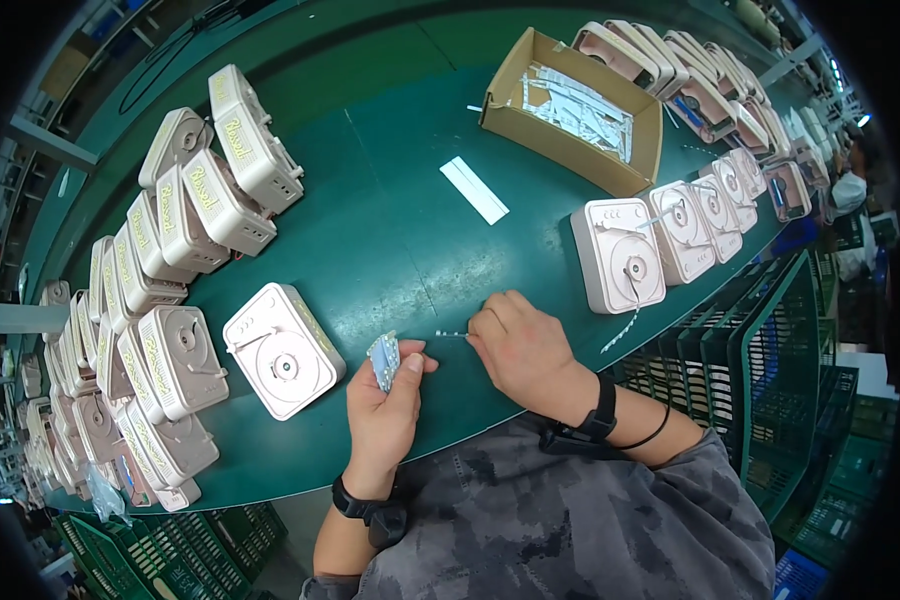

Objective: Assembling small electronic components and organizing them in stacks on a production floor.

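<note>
My left hand is closed on a small light-blue sheet with pale dots along its edges, the thumb pressed on it. Just to its right, my right hand pinches a thin strip with small pale dots, whose end sticks out toward the left hand. Left of my hands, a pale pink record-player-shaped casing lies face up. Right of them stands a similar casing, with a dotted strip hanging over its near side.
Pale pink casings with yellow lettering are piled at the left. A cardboard box of white strips stands at the far right, beside more casings. A white paper strip lies mid-table. Green crates stand below the right edge.
</note>
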Demonstrator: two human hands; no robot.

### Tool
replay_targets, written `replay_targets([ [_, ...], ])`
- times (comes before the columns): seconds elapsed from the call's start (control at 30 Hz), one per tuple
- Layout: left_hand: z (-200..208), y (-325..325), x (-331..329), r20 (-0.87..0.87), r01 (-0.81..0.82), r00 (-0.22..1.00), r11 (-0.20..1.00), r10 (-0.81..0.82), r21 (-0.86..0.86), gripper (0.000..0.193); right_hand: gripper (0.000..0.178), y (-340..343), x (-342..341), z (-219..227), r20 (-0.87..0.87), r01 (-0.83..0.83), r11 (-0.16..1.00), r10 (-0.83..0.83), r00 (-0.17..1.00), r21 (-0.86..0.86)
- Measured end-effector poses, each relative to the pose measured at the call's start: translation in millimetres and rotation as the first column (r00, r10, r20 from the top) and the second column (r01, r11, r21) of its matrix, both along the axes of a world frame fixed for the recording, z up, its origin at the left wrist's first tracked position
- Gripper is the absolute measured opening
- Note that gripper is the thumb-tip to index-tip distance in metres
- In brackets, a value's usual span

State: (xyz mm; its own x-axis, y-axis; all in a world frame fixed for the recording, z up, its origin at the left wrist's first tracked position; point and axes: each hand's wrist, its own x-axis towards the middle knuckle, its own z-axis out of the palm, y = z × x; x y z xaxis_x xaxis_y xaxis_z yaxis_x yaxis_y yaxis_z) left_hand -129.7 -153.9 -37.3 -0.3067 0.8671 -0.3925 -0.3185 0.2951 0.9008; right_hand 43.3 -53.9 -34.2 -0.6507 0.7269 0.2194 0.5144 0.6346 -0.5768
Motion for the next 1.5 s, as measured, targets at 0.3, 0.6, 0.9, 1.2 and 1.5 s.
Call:
replay_targets([
  [0.3,9,-22,-1,-0.136,-0.268,0.947,0.948,0.292,0.173,0.015,0.011,-10,-42,25,-0.309,-0.265,0.827,0.118,0.944,-0.496],
  [0.6,27,-63,-56,-0.129,-0.472,0.848,0.843,0.514,0.259,0.009,0.014,-10,-110,39,-0.372,-0.525,0.754,0.392,0.842,-0.394],
  [0.9,6,-60,-57,-0.276,-0.421,0.847,0.890,0.455,0.175,0.013,0.035,18,-154,9,-0.277,-0.337,0.913,0.394,0.876,0.230],
  [1.2,12,-4,-78,-0.525,-0.018,0.845,0.986,0.104,0.165,0.011,0.032,-13,-39,53,0.189,-0.305,0.952,0.299,0.935,0.003],
  [1.5,30,31,-46,-0.549,0.406,0.753,0.913,-0.364,-0.048,0.013,0.022,13,-13,64,0.177,-0.245,0.950,0.279,0.944,-0.192],
])
